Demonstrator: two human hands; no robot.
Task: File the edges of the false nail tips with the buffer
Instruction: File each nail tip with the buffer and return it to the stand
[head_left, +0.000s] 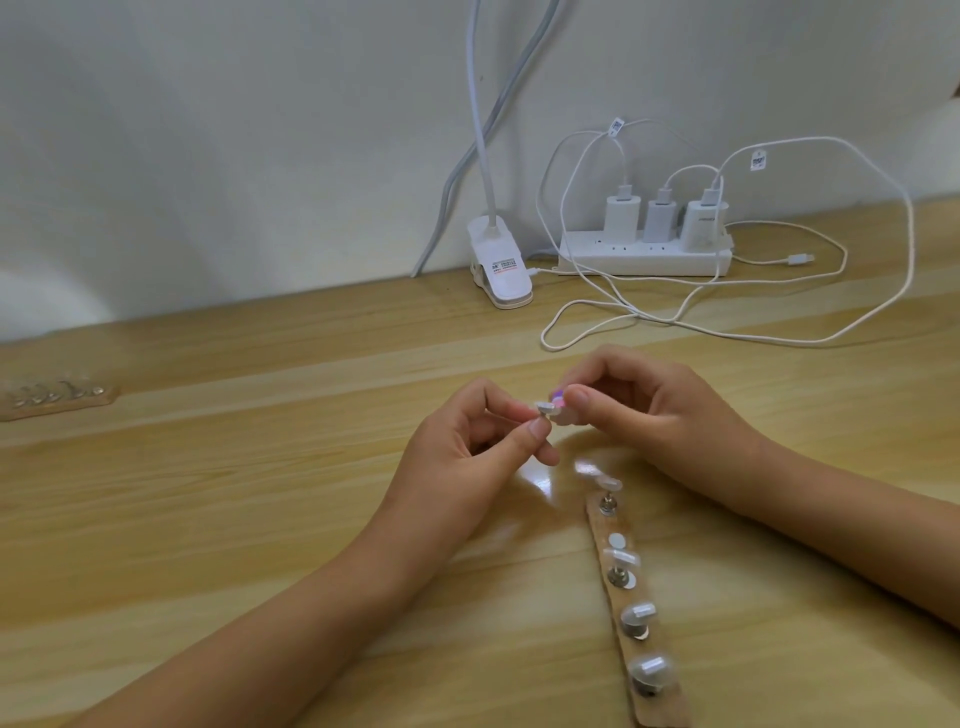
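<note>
My left hand (467, 441) pinches a small clear nail tip on its metal stand (545, 409) between thumb and forefinger. Touching it from the right, my right hand (649, 410) pinches a small buffer with a pink-purple edge (714, 399); most of the buffer is hidden by the fingers. Both hands hover above the wooden table (260, 493). Below them a brown strip holder (631, 597) carries several clear nail tips on magnetic stands, one being the nail tip (640, 616).
A second strip with nail tips (52, 397) lies at the far left. At the back stand a white clip lamp (501, 270) and a power strip (644, 254) with three chargers; white cables (727, 312) loop over the table behind my hands.
</note>
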